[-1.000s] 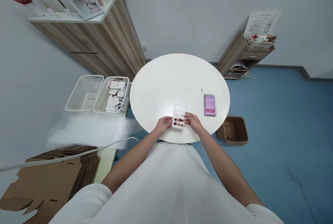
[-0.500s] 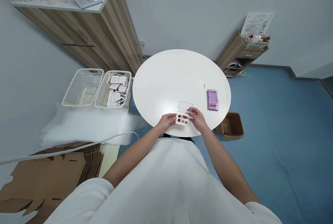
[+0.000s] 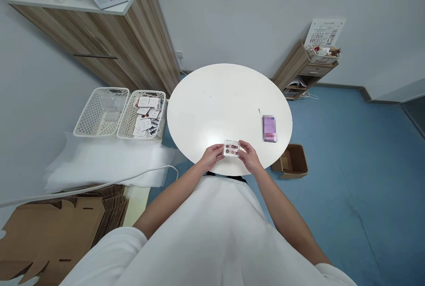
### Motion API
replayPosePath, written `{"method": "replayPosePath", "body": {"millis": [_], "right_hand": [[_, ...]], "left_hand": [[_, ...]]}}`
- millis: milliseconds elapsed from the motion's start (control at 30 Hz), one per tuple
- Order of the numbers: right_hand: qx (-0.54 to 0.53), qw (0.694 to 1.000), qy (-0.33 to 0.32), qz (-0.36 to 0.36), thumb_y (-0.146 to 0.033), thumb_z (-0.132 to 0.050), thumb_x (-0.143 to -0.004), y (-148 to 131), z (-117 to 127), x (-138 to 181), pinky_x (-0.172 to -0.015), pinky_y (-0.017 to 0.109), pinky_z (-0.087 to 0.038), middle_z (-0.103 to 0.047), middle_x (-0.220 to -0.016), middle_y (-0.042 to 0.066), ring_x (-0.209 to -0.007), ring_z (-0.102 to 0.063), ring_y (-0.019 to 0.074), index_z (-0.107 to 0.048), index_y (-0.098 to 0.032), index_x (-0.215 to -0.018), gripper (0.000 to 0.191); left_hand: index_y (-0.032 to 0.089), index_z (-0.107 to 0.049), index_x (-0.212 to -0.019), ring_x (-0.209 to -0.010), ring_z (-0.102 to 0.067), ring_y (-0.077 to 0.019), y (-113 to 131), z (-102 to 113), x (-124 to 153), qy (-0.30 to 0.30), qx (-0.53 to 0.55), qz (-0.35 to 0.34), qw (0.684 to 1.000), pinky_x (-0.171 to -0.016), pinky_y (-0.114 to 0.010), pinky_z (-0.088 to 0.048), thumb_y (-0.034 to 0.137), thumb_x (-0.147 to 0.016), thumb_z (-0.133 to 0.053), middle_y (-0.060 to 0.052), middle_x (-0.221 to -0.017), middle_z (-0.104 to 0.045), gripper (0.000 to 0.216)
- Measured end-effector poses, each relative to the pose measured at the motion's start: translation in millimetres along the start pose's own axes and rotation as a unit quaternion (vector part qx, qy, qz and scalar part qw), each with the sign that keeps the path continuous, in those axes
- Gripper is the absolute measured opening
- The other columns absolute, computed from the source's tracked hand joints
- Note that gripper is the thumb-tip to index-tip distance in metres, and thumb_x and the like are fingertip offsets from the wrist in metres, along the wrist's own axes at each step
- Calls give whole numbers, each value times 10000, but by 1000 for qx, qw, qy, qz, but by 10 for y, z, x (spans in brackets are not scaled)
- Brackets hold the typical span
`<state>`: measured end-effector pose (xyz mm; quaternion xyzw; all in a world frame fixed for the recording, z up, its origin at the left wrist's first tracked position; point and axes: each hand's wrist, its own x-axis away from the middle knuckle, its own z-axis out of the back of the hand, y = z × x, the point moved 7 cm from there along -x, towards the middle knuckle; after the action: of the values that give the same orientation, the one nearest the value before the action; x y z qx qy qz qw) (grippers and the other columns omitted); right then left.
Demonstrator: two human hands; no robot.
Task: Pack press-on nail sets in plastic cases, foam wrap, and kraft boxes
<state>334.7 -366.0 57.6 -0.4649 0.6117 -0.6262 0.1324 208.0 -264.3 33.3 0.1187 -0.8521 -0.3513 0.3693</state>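
Observation:
A small clear plastic case [image 3: 231, 148] with several dark red and brown pieces inside sits at the near edge of the round white table [image 3: 219, 104]. Its lid is folded down over the tray. My left hand [image 3: 211, 157] grips the case's left end with curled fingers. My right hand [image 3: 248, 156] pinches its right end. Both hands hold it just above the tabletop.
A purple phone-sized object [image 3: 269, 128] lies on the table's right side. Two white baskets [image 3: 123, 113] stand to the left, one holding several cards. An open cardboard box [image 3: 292, 161] sits on the blue floor. Flat cardboard [image 3: 49, 228] lies at lower left.
The case's clear lid, standing open behind the tray earlier, has been folded down shut. Both hands stayed on the case's ends.

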Motion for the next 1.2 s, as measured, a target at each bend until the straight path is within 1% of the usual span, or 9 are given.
{"method": "replayPosePath", "body": {"millis": [100, 233, 300, 400, 567, 700, 800, 1033, 1200], "right_hand": [[9, 1000, 10, 6, -281, -663, -593, 8, 7, -5, -721, 276, -471, -450, -1265, 55, -1004, -526, 180, -469, -301, -1146, 586], [13, 1000, 20, 15, -289, -652, -590, 12, 0, -4, -690, 263, -461, -451, -1250, 68, -933, -546, 164, -450, -290, -1167, 611], [10, 999, 24, 18, -292, -653, -589, 16, -11, 2, -680, 258, -458, -457, -1237, 71, -916, -547, 158, -450, -282, -1165, 611], [2, 1000, 21, 12, -299, -659, -595, 45, -37, 22, -685, 264, -463, -474, -1219, 69, -898, -556, 156, -454, -279, -1157, 598], [-15, 1000, 15, -21, -370, -643, -645, 131, -61, 109, -755, 311, -489, -540, -1139, 56, -961, -563, 183, -495, -276, -1098, 486], [2, 999, 15, -48, -417, -640, -654, 202, -56, 171, -739, 336, -503, -604, -934, 39, -834, -622, 181, -501, -254, -1060, 459], [29, 998, 33, -47, -415, -657, -633, 224, -25, 157, -709, 324, -496, -612, -816, 19, -758, -632, 175, -523, -229, -988, 423], [49, 997, 58, -22, -375, -696, -578, 185, 21, 47, -625, 287, -451, -584, -626, -25, -583, -550, 115, -553, -193, -888, 387], [73, 995, 68, -17, -382, -702, -555, 208, 23, 5, -559, 264, -420, -572, -615, -18, -582, -517, 117, -569, -185, -868, 393]], "left_hand": [[164, -582, -970, -837, -582, -136, 2, -7, 13, -11, -18, -7, 1000, -775, -298, -461, 305, -691, -655, -86, -983, -613, 322], [178, -539, -1060, -815, -602, -149, -63, 39, 61, -8, -92, 1, 996, -760, -307, -459, 348, -639, -698, -77, -914, -634, 481], [156, -568, -1011, -782, -609, -157, -109, 55, 85, -14, -135, 10, 991, -731, -300, -457, 385, -631, -693, -79, -855, -645, 460], [133, -617, -872, -744, -606, -153, -133, 70, 105, -22, -169, 10, 985, -707, -286, -448, 413, -630, -681, -84, -808, -653, 376], [131, -631, -822, -732, -600, -149, -86, 80, 103, -23, -147, 5, 989, -723, -290, -441, 419, -619, -686, -85, -794, -657, 356], [128, -631, -822, -745, -601, -153, -66, 86, 102, -21, -144, 1, 989, -726, -291, -439, 420, -612, -689, -85, -791, -658, 364], [129, -627, -822, -744, -605, -158, -85, 91, 101, -18, -146, 5, 989, -715, -293, -439, 421, -606, -694, -84, -784, -659, 370], [164, -604, -932, -831, -606, -174, -6, 158, 60, 13, -135, 0, 991, -712, -291, -449, 414, -611, -697, -92, -922, -642, 417], [137, -600, -866, -746, -623, -176, 28, 185, 27, 23, -164, -15, 986, -667, -287, -449, 382, -587, -723, -74, -761, -646, 392]]}}
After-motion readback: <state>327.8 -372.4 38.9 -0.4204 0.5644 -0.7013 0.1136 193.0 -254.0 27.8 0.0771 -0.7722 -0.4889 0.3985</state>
